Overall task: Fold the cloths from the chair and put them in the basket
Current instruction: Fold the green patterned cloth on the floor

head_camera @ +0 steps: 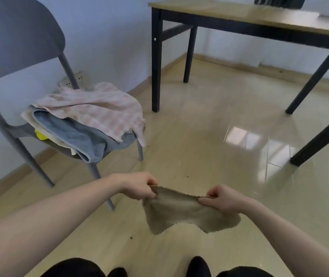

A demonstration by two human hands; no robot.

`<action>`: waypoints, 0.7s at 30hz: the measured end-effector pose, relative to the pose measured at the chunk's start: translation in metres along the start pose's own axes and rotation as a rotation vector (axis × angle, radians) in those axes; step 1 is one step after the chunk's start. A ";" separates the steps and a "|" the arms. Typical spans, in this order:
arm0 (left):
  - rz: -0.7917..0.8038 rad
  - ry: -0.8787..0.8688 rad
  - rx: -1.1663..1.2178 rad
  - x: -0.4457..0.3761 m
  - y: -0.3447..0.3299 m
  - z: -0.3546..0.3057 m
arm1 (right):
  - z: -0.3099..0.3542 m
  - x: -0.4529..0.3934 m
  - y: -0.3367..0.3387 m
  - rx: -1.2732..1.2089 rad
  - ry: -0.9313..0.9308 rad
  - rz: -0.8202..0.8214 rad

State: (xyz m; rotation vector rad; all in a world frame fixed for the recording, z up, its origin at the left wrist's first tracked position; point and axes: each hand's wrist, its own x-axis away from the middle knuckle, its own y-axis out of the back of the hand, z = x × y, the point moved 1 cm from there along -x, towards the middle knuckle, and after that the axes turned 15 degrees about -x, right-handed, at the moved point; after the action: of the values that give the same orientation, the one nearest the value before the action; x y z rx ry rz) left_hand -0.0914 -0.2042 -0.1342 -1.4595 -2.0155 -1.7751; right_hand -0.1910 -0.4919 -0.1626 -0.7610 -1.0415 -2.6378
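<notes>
In the head view, a small beige cloth (187, 212) is held up in the air above the shiny floor (209, 126), in front of the person's dark-clad legs. Its upper edge is stretched between the two hands: the left hand (139, 186) pinches the left corner between thumb and curled fingers, and the right hand (221, 198) pinches the right corner in the same way, so that the rest of the cloth hangs loosely below. To the left, a grey chair (17, 35) is seen beside the wall, and on its seat a heap of cloths is piled: a pink checked cloth (99, 108) lies on top of a blue towel (73, 136), with a cream cloth and something yellow (40, 135) partly hidden underneath. A wooden-topped table (239, 15) on black legs is seen at the upper right.
</notes>
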 end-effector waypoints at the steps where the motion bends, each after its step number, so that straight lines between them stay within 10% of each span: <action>1: 0.065 0.011 0.041 -0.011 -0.002 0.003 | -0.006 -0.005 0.001 -0.009 -0.020 0.036; 7: 0.277 0.060 0.172 -0.064 -0.015 0.023 | -0.026 -0.037 0.011 0.001 -0.084 0.273; 21: -0.397 0.212 -0.256 -0.184 -0.068 0.078 | -0.093 -0.166 -0.018 0.029 0.049 -0.273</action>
State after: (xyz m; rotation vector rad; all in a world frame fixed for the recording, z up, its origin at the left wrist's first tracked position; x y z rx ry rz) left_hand 0.0007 -0.2395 -0.3207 -0.9050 -2.1386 -2.3019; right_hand -0.0930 -0.5420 -0.3189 -0.5816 -1.2468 -2.8413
